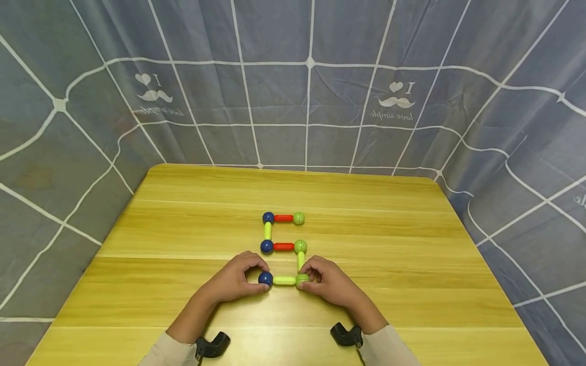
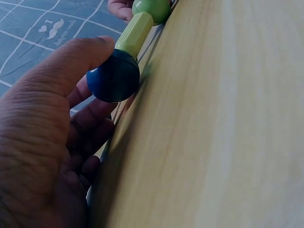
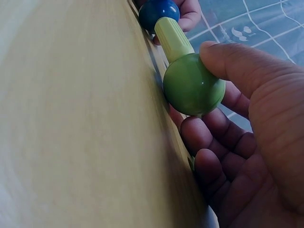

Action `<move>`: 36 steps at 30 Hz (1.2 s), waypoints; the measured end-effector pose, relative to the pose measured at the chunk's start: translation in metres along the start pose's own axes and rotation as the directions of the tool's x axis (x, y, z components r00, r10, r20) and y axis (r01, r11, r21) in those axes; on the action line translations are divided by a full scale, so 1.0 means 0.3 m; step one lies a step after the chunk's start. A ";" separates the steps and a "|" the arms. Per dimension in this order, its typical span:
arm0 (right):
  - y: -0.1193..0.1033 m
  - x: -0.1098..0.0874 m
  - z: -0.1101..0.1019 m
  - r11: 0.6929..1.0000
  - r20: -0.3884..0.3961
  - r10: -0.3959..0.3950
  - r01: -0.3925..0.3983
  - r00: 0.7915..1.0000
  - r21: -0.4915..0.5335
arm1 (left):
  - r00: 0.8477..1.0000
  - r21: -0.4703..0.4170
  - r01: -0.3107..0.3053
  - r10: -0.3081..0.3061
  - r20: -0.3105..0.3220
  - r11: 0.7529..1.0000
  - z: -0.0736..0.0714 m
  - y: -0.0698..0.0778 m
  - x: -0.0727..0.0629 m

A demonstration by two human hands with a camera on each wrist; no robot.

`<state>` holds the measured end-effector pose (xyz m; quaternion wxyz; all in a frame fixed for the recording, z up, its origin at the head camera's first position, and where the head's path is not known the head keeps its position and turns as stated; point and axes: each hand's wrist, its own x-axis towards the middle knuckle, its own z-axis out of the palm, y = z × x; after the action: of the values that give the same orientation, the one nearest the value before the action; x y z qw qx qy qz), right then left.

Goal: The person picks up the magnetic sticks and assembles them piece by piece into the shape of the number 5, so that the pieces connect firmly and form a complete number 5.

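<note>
Balls and ribbed rods of a building set form an S-like zigzag flat on the table. Its nearest row has a blue ball, a yellow-green rod and a green ball. My left hand pinches that blue ball between thumb and fingers. With thumb and fingers, my right hand holds the green ball at the other end. Another yellow-green rod runs from there to the middle row's green ball, its near end partly behind my right fingers. Both wrist views show the gripped balls close up.
The middle row continues through a red rod to a blue ball. A yellow-green rod links it to the far row's blue ball, red rod and green ball. Grey gridded curtains surround the wooden table.
</note>
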<state>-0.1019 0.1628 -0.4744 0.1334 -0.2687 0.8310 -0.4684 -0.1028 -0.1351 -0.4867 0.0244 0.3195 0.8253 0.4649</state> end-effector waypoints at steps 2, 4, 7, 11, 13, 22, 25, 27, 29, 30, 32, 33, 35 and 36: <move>0.001 0.001 -0.004 1.000 -0.001 -0.004 0.004 1.000 -0.004 | 1.000 0.004 -0.005 0.005 -0.003 1.000 0.001 -0.003 0.005; 0.002 0.001 -0.008 1.000 -0.004 -0.006 0.006 1.000 -0.005 | 1.000 0.005 -0.007 0.007 -0.006 1.000 0.005 -0.004 0.010; 0.002 -0.004 -0.008 1.000 -0.008 -0.003 0.003 1.000 0.007 | 1.000 0.006 -0.009 0.009 -0.009 1.000 0.012 -0.005 0.011; 0.006 -0.014 0.006 1.000 -0.008 -0.002 0.002 1.000 0.012 | 1.000 0.002 -0.001 0.001 0.003 1.000 0.016 -0.002 0.000; 0.004 -0.020 0.013 1.000 -0.008 0.003 -0.002 1.000 0.009 | 1.000 0.001 0.008 -0.008 0.010 1.000 0.017 0.000 -0.008; -0.005 -0.029 0.016 1.000 -0.014 -0.010 0.010 1.000 -0.007 | 0.999 -0.004 0.031 -0.031 0.008 1.000 0.024 0.002 -0.022; -0.009 -0.023 0.013 1.000 -0.017 -0.028 0.028 0.999 0.001 | 0.999 -0.025 0.044 -0.044 -0.001 0.999 0.020 -0.001 -0.020; -0.012 -0.020 0.011 1.000 -0.019 -0.031 0.031 0.999 0.000 | 0.999 -0.059 0.047 -0.048 -0.012 0.997 0.017 -0.003 -0.017; -0.019 -0.015 0.012 1.000 -0.018 -0.021 0.021 1.000 -0.004 | 0.998 -0.097 0.057 -0.060 -0.028 0.994 0.015 -0.004 -0.015; -0.023 -0.012 0.012 1.000 -0.019 -0.015 0.015 1.000 -0.008 | 0.997 -0.114 0.065 -0.069 -0.036 0.991 0.013 -0.004 -0.015; -0.034 -0.007 0.015 1.000 -0.023 -0.005 0.005 1.000 -0.009 | 0.994 -0.133 0.083 -0.091 -0.056 0.988 0.009 -0.004 -0.015; -0.043 -0.004 0.016 1.000 -0.023 0.001 -0.001 1.000 -0.007 | 0.993 -0.137 0.092 -0.102 -0.067 0.986 0.007 -0.004 -0.015; -0.060 -0.002 0.015 1.000 -0.024 0.006 -0.006 1.000 -0.002 | 0.989 -0.141 0.106 -0.119 -0.091 0.984 0.005 -0.003 -0.013; -0.068 -0.001 0.014 1.000 -0.023 0.006 -0.006 1.000 0.003 | 0.986 -0.140 0.111 -0.126 -0.105 0.984 0.005 -0.003 -0.012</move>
<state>-0.0932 0.1514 -0.4593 0.1257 -0.2606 0.8327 -0.4721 -0.0999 -0.1364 -0.4892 0.0265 0.2404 0.8099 0.5344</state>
